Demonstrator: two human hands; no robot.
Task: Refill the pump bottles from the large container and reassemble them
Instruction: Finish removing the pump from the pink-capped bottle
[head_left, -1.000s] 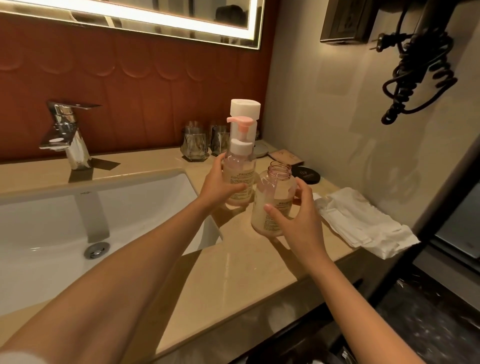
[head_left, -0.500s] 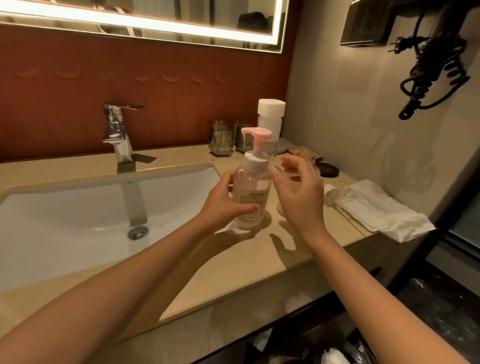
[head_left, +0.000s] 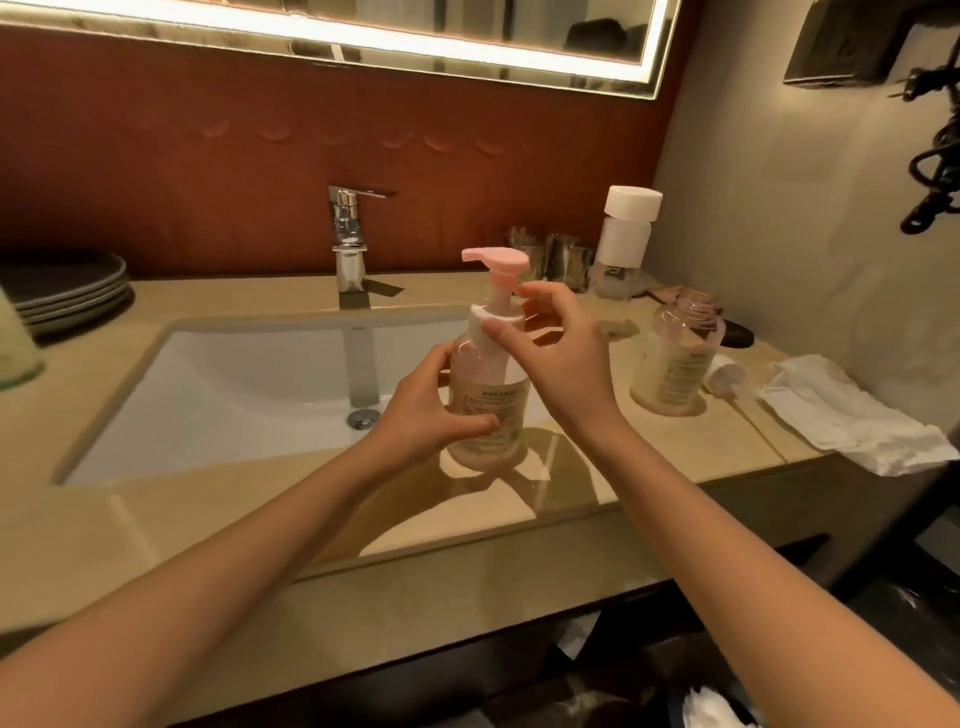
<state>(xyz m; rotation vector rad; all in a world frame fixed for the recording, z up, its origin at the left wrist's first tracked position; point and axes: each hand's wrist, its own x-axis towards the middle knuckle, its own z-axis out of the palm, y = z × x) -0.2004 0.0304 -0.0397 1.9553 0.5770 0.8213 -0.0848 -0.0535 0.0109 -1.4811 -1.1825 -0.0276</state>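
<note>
Head view, item: pump bottle (head_left: 488, 400), upright on counter (head_left: 519, 545) at the 4 o'clock edge of the basin (head_left: 234, 395). Left hand (head_left: 431, 410) wrapped its labelled body; right hand (head_left: 561, 353) pinched the white collar (head_left: 480, 327) below the pink nozzle (head_left: 496, 260).

Handling, judged: smooth rigid plastic, part-filled, fairly light, slick if wet; steady the body, turn at the collar.

Open bottle (head_left: 675, 364) stood at its 3 o'clock, large container (head_left: 626, 244) at 1 o'clock.

Thread seating, fill level and label text could not be made out.
</note>
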